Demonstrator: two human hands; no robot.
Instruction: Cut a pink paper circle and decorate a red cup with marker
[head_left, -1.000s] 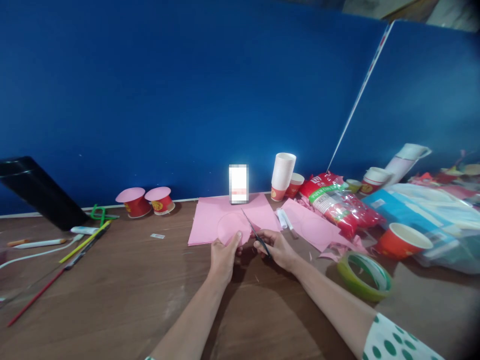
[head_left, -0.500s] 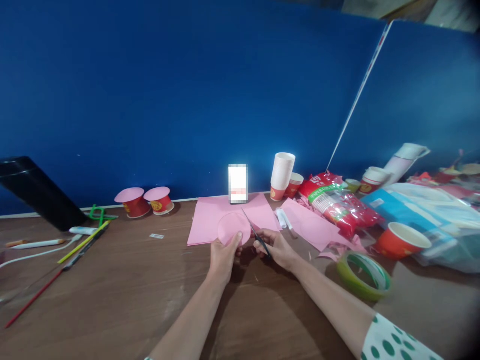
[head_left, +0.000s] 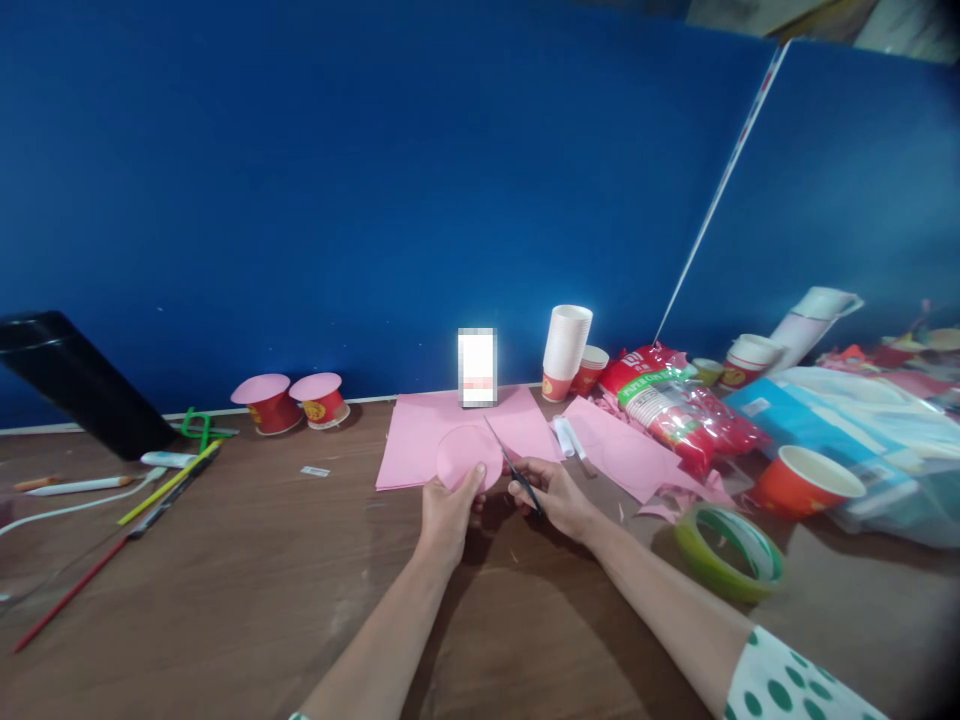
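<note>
My left hand pinches the lower edge of a round pink paper disc, holding it up over the brown table. My right hand grips small dark scissors, whose blades point up and left at the disc's right edge. Behind the disc lie flat pink paper sheets. Both hands are closed on what they hold.
Two upturned red cups capped with pink stand at the blue wall. A white cup stack, a red cup package, an open red cup and a green tape roll sit right. Pencils and sticks lie left.
Nothing much differs; the disc and scissors stay in nearly the same place, with only a slight shift of the disc in my left hand.
</note>
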